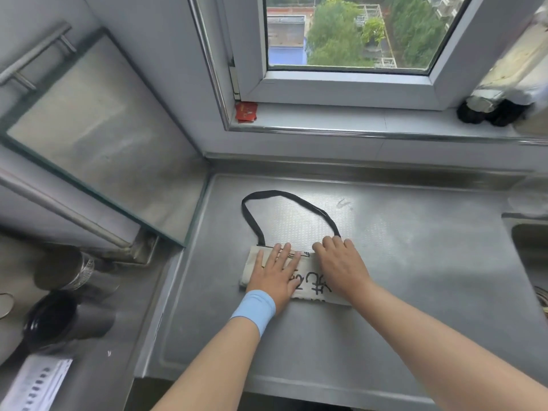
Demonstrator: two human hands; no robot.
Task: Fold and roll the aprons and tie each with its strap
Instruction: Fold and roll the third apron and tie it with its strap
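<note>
Here we are at a stainless steel tabletop [415,262] under a window [347,34], and both hands are down on the apron [315,287]. It's a cream cloth with black lettering, folded into a compact rectangle, lying near the middle of the tabletop right in front of the person.

The left hand [275,271], with a light blue wristband [255,307] on the wrist, lies flat on the left half of the fold, fingers straight and slightly spread, pressing the cloth down. The right hand [341,262] covers the right half. Its fingers bend over the far edge of the fold, right where the strap meets the cloth, and the fingertips are hidden, so I cannot tell whether it pinches that edge or just presses on it.

The black strap [292,194] runs out from the far edge in one open loop, lying flat on the tabletop toward the window, both ends coming back to the apron by the fingers.

Around the edges: a red packet [246,111] sits in the left corner of the windowsill [355,120], a sink [530,247] shows at the right, and two metal cups [65,269] lie on their sides at the left.
</note>
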